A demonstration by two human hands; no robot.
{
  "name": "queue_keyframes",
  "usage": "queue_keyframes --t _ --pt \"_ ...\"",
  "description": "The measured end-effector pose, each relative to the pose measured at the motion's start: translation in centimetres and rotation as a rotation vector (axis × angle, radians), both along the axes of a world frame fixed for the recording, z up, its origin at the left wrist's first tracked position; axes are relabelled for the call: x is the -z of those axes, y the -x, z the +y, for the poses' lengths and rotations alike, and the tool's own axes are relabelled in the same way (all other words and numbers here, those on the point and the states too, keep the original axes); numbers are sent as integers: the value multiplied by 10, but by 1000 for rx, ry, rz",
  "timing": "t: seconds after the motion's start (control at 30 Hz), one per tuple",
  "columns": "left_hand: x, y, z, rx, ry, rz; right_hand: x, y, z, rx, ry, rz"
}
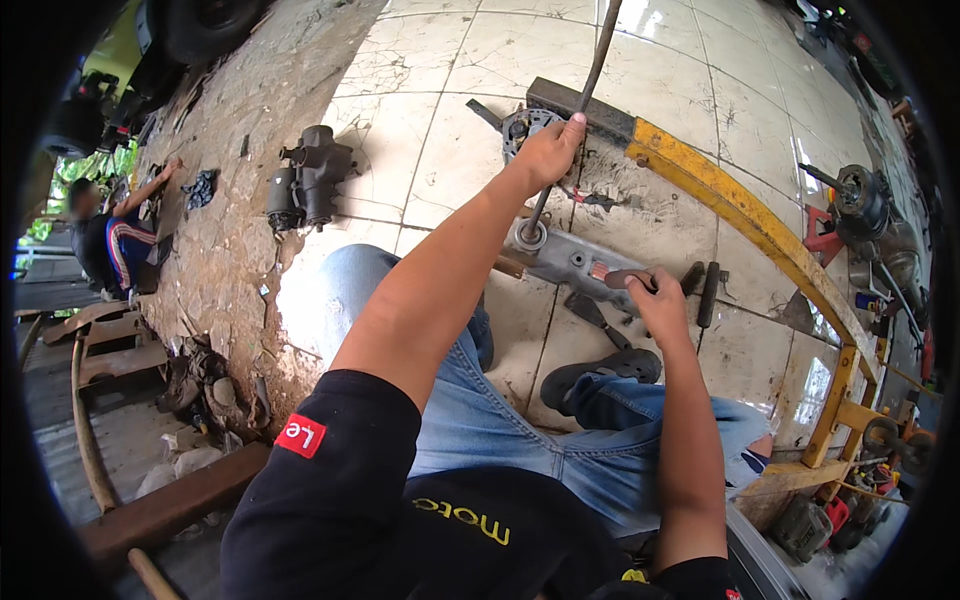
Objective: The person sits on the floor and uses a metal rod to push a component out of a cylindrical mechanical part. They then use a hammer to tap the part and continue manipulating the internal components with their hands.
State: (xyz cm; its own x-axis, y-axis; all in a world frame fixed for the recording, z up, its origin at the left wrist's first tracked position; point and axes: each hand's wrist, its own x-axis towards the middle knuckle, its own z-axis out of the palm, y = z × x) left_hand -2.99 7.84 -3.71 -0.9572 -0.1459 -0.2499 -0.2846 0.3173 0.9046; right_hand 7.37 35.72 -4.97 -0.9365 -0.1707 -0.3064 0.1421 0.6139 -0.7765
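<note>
My left hand [555, 150] is wrapped round a long dark metal rod [598, 60], whose lower end stands in a ring [530, 234] on a silver metal housing [570, 255] lying on the tiles. My right hand [652, 298] grips a small flat brown piece [625, 279] over the housing's right part. Behind my left hand is a round grey metal part [520, 125]. A small red-and-black tool [600, 199] lies just beyond the housing, a black-handled bar [708, 295] to its right, and dark flat pieces [592, 320] on its near side.
A yellow steel frame [740, 220] arches along my right, with machine parts [858, 200] beyond. A dark cylindrical part [312, 175] sits at left on the tiled floor [450, 60]. Another person [110, 245] crouches farther left. Wood and scrap [100, 420] lie at lower left.
</note>
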Motion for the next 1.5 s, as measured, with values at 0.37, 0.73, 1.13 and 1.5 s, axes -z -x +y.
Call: queue_keyframes --t 0.37,0.73,1.13,1.5 --pt "6 -42 -7 -410 28 240 6 -6 -15 -38 -112 -18" --pt "12 -44 -32 -415 -31 271 23 -14 -30 -119 -191 67" --pt "4 -42 -23 -354 -15 195 -47 1 -45 -62 -229 157" --pt "18 -33 -47 -298 -53 202 11 -13 -113 -327 -213 47"
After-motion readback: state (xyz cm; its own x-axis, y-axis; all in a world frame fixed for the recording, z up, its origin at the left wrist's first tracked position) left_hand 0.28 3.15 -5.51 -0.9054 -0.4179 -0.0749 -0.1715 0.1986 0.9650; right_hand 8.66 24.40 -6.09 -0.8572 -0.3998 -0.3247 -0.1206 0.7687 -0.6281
